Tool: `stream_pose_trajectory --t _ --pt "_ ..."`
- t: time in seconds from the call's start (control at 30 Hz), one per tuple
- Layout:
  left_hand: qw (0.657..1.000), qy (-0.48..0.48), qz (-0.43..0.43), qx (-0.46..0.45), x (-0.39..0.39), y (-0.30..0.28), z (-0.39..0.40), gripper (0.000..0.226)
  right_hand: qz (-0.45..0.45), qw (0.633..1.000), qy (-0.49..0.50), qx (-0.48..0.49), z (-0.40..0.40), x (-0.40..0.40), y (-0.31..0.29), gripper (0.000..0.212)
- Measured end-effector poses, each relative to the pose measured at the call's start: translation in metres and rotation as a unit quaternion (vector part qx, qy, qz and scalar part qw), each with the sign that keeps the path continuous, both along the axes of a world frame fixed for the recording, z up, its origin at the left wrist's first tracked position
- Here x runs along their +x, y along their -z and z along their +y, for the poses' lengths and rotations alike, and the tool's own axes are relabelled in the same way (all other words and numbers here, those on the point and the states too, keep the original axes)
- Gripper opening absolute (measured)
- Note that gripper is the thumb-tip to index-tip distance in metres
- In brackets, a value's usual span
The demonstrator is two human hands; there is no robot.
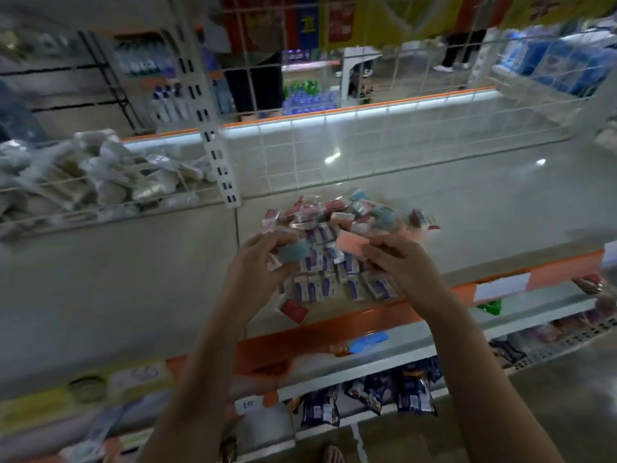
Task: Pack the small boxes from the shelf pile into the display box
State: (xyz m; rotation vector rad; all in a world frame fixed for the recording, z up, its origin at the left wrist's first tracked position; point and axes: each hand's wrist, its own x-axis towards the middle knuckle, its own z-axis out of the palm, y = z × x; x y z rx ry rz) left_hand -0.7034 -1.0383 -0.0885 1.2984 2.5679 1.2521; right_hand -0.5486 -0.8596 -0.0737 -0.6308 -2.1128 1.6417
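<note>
A: Head view first. What sits at the centre of the frame?

B: A loose pile of small flat cardboard boxes (337, 235), red, white, purple and pale blue, heaped on the pale shelf top (467, 208). Nearer the lower edge of the pile, white-and-purple boxes stand in rough rows. One dark red box (293, 310) lies apart, just below the pile, close to the orange shelf edge strip (367, 320).

A: And the hands?

B: Both reach up from the bottom of the frame to the near side of the pile. The left hand (258, 262) has its fingers and thumb curled round a small pale blue box (294, 252), pinching it. The right hand (397, 259) pinches a small salmon-pink box (352, 243) at its right end, fingers curled. The two held boxes are near each other, above the rows, not touching.

A: Is the display box visible?

B: I cannot tell; the picture is blurred and nothing reads clearly as one.

A: What surrounds it?

B: At the left of the frame, a white wire basket (100, 202) holds clear plastic-wrapped packets (110, 168). A white wire grid fence (367, 135) runs behind the shelf. Lower down, dark blue foil packets (414, 392) hang under the shelf.
</note>
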Motion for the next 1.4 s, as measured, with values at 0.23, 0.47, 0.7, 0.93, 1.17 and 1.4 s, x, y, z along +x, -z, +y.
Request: stream_pose_trajectory --t 0.23,0.47,0.7,0.93,1.17,1.4 --pt "0.996 -0.086 0.003 0.019 -0.003 -0.012 -0.083 0.045 -0.021 0.989 -0.144 -0.006 -0.068 -0.051 -0.008 0.011" --pt "0.984 -0.18 0.001 0.014 0.001 -0.028 -0.199 0.039 -0.031 0.959 -0.28 -0.043 -0.166 -0.099 -0.015 0.014" --pt "0.961 -0.275 0.0 -0.011 0.014 -0.037 -0.341 0.036 -0.061 0.93 -0.361 -0.022 -0.302 -0.132 -0.02 0.012" --pt "0.952 -0.306 0.001 -0.013 0.017 -0.032 -0.469 0.034 -0.08 0.895 -0.435 -0.058 -0.43 -0.154 -0.018 0.008" --pt "0.935 -0.355 -0.003 -0.002 -0.016 -0.017 -0.566 0.035 -0.099 0.868 -0.482 -0.064 -0.527 -0.203 -0.011 0.01" --pt "0.925 -0.379 0.024 -0.014 -0.082 -0.03 -0.652 0.038 -0.033 0.86 -0.508 -0.025 -0.615 -0.283 -0.03 0.01"
